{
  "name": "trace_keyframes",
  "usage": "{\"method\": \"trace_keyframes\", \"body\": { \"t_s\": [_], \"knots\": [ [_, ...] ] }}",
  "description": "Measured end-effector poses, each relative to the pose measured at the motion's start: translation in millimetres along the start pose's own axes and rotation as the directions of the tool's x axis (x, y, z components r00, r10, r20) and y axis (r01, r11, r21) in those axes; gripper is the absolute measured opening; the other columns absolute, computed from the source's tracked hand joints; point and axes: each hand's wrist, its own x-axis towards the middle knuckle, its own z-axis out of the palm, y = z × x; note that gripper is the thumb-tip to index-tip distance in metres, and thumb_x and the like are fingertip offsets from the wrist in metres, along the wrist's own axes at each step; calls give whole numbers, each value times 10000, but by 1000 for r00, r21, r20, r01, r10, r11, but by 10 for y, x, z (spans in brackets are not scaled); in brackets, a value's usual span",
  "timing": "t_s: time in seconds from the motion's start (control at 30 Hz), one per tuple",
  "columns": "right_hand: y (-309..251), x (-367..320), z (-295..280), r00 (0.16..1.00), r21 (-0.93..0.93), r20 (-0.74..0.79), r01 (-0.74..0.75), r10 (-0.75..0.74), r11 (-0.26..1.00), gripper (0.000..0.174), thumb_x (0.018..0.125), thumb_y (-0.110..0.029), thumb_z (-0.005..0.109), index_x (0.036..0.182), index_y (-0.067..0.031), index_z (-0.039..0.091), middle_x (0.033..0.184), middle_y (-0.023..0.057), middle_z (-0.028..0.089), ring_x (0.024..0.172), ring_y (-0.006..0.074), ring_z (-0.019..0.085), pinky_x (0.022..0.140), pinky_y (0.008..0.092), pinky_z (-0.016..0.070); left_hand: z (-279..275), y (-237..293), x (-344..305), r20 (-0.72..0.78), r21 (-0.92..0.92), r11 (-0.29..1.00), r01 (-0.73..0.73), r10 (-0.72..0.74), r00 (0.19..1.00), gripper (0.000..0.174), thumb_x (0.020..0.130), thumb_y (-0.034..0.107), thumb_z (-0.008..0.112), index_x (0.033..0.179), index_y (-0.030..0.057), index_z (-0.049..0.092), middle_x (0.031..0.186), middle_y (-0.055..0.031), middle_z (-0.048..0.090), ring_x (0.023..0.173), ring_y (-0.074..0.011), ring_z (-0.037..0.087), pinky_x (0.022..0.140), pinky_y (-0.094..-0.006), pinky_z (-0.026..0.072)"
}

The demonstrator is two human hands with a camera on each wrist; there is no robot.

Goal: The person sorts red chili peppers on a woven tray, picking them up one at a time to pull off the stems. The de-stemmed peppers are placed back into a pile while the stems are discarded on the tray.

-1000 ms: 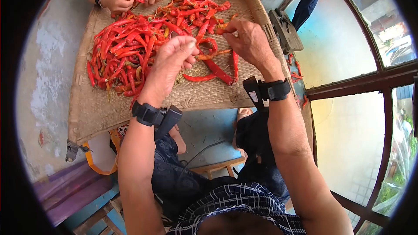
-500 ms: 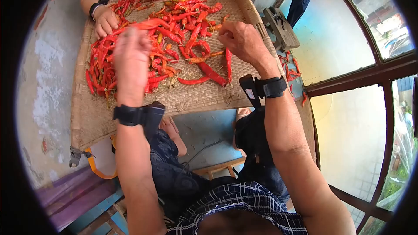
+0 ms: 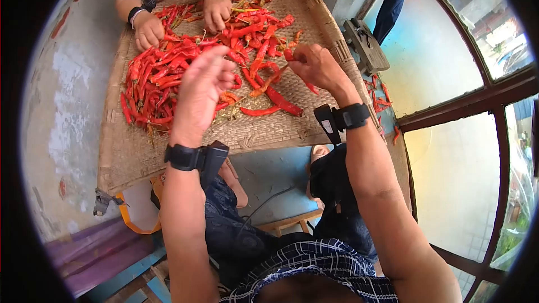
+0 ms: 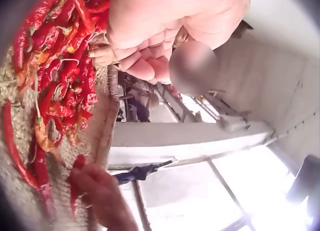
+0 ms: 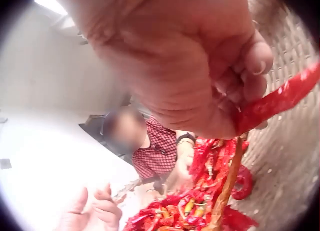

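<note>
My left hand [image 3: 203,87] hovers over the near side of a pile of red chili peppers [image 3: 163,70], slightly blurred. In the left wrist view its fingers [image 4: 142,66] bend loosely toward the palm, holding nothing. Farther right, my right hand [image 3: 321,67] grips a red chili pepper [image 5: 282,101] between thumb and curled fingers. A thin orange-brown chili pepper [image 5: 230,183] extends down from beside that grip. Below my hands, a large red chili pepper [image 3: 283,102] and a smaller red chili [image 3: 260,111] lie on the woven tray [image 3: 264,134].
Across the tray, another person's hands [image 3: 217,11] work at the pile's far edge. A wooden stool [image 3: 368,50] stands right of the tray, with loose chilies [image 3: 382,98] beyond the rim. Window panes [image 3: 449,191] border the right, and a wall [image 3: 62,106] the left.
My left hand swung left over the pile, then came back partway right. The right hand stayed nearly in place with its chili. The other person's hands shifted about the pile's far side.
</note>
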Motion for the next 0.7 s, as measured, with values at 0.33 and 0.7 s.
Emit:
{"method": "trace_keyframes", "body": {
  "t_s": [0.33, 0.7],
  "knots": [
    [-303, -139, -40, 897, 685, 45, 293, -440, 667, 198, 884, -204, 653, 878, -6, 644, 722, -2, 621, 697, 63, 544, 624, 242, 463, 280, -246, -14, 43, 202, 976, 78, -89, 995, 281, 895, 277, 635, 1042, 41, 597, 829, 36, 568, 702, -37, 507, 664, -193, 439],
    [-170, 0, 333, 897, 287, -57, 436, -439, 853, 167, 790, -168, 675, 913, -59, 648, 816, 116, 646, 753, 259, 637, 683, 369, 506, -792, 304, -22, -363, -584, 704, -405, 219, 906, 269, 965, 167, 503, 1046, -90, 514, 1041, -181, 620, 974, -228, 621, 890, -322, 525]
  ]
}}
